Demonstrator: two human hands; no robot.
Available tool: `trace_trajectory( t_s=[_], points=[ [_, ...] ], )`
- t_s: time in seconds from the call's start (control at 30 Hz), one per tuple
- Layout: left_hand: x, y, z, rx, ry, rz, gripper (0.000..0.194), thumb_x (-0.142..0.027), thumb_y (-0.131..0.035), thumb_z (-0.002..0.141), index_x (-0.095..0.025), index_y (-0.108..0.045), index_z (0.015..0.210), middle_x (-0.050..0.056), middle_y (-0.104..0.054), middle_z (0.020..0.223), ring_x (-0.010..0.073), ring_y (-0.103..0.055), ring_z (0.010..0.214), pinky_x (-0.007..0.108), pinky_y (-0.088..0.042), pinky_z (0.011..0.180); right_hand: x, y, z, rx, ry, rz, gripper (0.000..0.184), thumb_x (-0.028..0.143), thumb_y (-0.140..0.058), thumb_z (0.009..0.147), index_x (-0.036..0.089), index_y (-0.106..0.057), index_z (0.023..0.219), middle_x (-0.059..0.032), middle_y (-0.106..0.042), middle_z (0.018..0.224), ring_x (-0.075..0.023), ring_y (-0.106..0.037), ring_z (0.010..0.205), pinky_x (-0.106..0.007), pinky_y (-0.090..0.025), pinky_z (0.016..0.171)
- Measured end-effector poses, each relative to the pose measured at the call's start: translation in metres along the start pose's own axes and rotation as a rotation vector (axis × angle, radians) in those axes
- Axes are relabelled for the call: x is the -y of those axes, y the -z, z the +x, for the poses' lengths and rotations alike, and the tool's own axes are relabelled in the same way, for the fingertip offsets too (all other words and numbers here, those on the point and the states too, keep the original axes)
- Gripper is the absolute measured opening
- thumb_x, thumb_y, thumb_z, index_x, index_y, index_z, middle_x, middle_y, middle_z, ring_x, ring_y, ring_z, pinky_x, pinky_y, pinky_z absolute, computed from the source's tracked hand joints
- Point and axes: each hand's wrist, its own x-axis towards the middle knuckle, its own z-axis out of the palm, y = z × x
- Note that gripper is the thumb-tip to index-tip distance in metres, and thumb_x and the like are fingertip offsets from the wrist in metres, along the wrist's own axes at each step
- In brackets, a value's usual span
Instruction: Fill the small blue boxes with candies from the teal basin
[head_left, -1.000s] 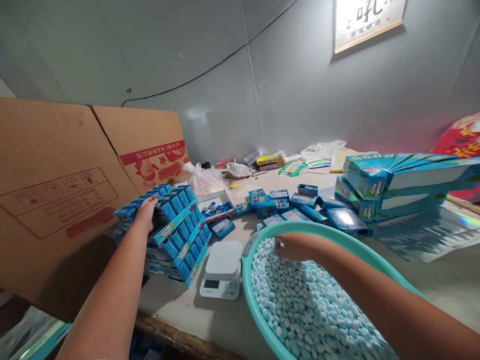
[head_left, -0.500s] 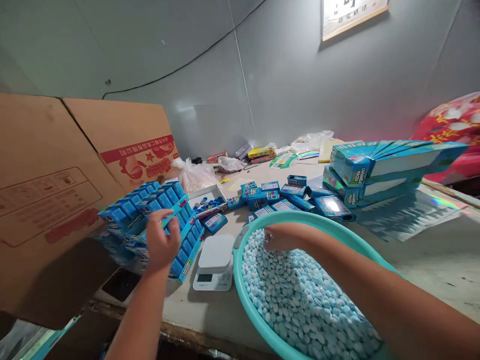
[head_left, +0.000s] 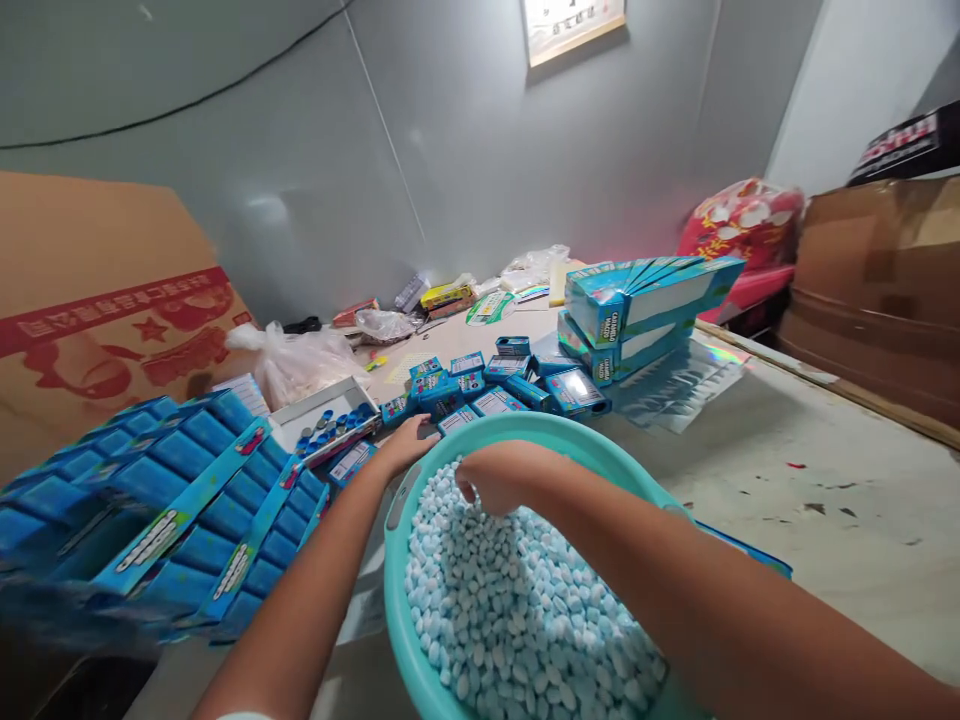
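Observation:
A turquoise basin [head_left: 395, 560] stands before me, filled with pale blue and white candies [head_left: 517, 600]. Inside it, near the far left rim, my right hand [head_left: 491, 478] is curled down against the candies, its fingertips partly hidden. My left hand [head_left: 407, 442] reaches just outside the basin's far left rim with fingers stretched, at the near edge of a heap of small blue boxes [head_left: 442, 392]. Whether it touches one I cannot tell. To its left lies a shallow white tray [head_left: 289, 428] with blue caps [head_left: 330, 430]. My left forearm covers most of the scale.
Trays of packed blue boxes [head_left: 217, 500] stack at the left, before a large carton [head_left: 112, 320]. Display boxes [head_left: 637, 310] stand at the back right on a plastic sheet [head_left: 667, 390]. A plastic bag [head_left: 300, 360] and wrappers [head_left: 446, 293] lie along the wall.
The view has swung right. My left hand has moved from beside the packed trays across to the loose boxes behind the basin. My right hand stays in the candies, its fingers now more curled.

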Motion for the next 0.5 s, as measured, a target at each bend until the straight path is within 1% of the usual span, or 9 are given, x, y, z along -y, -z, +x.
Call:
trace_trajectory(
  t_s=[0.03,0.1,0.13,0.2,0.27,0.33,0.37,0.43,0.5],
  points=[
    [0.0,-0.001,0.004,0.064,-0.002,-0.017,0.07,-0.042,-0.079,0.061,-0.014,-0.064,0.124,0.018,-0.065,0.134,0.0352,-0.061,0.125,0.043,-0.049,0.103,-0.001,0.0,0.001,-0.035,-0.007,0.007,0.052,0.0,-0.073,0.066,0.015,-0.074,0.116,-0.0141,-0.076,0.111,-0.0299,-0.072,0.095,-0.038,-0.057,0.083],
    [0.0,-0.002,0.009,0.179,0.008,-0.053,0.072,-0.038,-0.083,0.053,-0.016,-0.068,0.119,0.015,-0.07,0.126,0.0349,-0.065,0.118,0.04,-0.052,0.099,-0.002,-0.004,0.005,-0.129,-0.024,0.025,0.047,0.007,-0.069,0.074,0.014,-0.069,0.121,-0.0166,-0.073,0.116,-0.0329,-0.07,0.101,-0.041,-0.058,0.084],
    [0.0,-0.003,0.009,0.219,0.02,-0.068,0.071,-0.036,-0.084,0.05,-0.017,-0.069,0.116,0.013,-0.073,0.121,0.0344,-0.067,0.113,0.04,-0.053,0.097,-0.002,-0.008,0.008,-0.18,-0.033,0.035,0.046,0.01,-0.066,0.078,0.014,-0.067,0.124,-0.0181,-0.071,0.12,-0.0343,-0.069,0.104,-0.043,-0.058,0.084],
    [-0.002,-0.006,0.009,0.243,0.051,-0.087,0.068,-0.031,-0.085,0.046,-0.017,-0.07,0.111,0.011,-0.075,0.113,0.0339,-0.069,0.108,0.039,-0.054,0.095,-0.002,-0.019,0.015,-0.26,-0.049,0.054,0.049,0.015,-0.062,0.082,0.014,-0.061,0.131,-0.0208,-0.066,0.127,-0.0366,-0.066,0.11,-0.046,-0.058,0.084],
    [-0.006,-0.009,0.008,0.218,0.092,-0.093,0.063,-0.027,-0.086,0.043,-0.017,-0.072,0.103,0.01,-0.076,0.107,0.0344,-0.069,0.105,0.04,-0.053,0.093,-0.004,-0.032,0.022,-0.334,-0.045,0.086,0.052,0.019,-0.062,0.082,0.015,-0.058,0.134,-0.021,-0.062,0.13,-0.0379,-0.065,0.113,-0.047,-0.058,0.083],
    [-0.011,-0.007,0.006,0.177,0.14,-0.092,0.052,-0.024,-0.086,0.04,-0.017,-0.073,0.09,0.009,-0.077,0.094,0.0354,-0.069,0.098,0.04,-0.054,0.087,-0.008,-0.041,0.027,-0.409,-0.026,0.151,0.047,0.023,-0.06,0.083,0.018,-0.061,0.13,-0.0189,-0.063,0.126,-0.0369,-0.065,0.11,-0.046,-0.058,0.082],
    [-0.013,-0.003,0.006,0.148,0.165,-0.094,0.046,-0.024,-0.087,0.039,-0.016,-0.073,0.082,0.009,-0.076,0.085,0.0357,-0.07,0.094,0.039,-0.054,0.083,-0.011,-0.044,0.029,-0.439,-0.016,0.19,0.042,0.024,-0.058,0.085,0.018,-0.063,0.125,-0.0175,-0.065,0.123,-0.0358,-0.066,0.108,-0.046,-0.058,0.082],
    [-0.018,0.014,0.002,0.057,0.215,-0.12,0.04,-0.026,-0.09,0.037,-0.016,-0.07,0.071,0.008,-0.073,0.073,0.0348,-0.07,0.085,0.039,-0.054,0.076,-0.019,-0.044,0.034,-0.46,-0.004,0.258,0.034,0.025,-0.056,0.087,0.019,-0.067,0.118,-0.0159,-0.067,0.12,-0.0339,-0.067,0.107,-0.043,-0.057,0.084],
    [-0.024,0.038,-0.007,-0.077,0.264,-0.197,0.043,-0.032,-0.091,0.039,-0.015,-0.07,0.073,0.008,-0.072,0.072,0.0318,-0.07,0.08,0.037,-0.053,0.07,-0.025,-0.04,0.036,-0.45,-0.004,0.294,0.034,0.031,-0.059,0.087,0.018,-0.07,0.116,-0.0168,-0.067,0.122,-0.0348,-0.067,0.107,-0.043,-0.055,0.085]
  ],
)
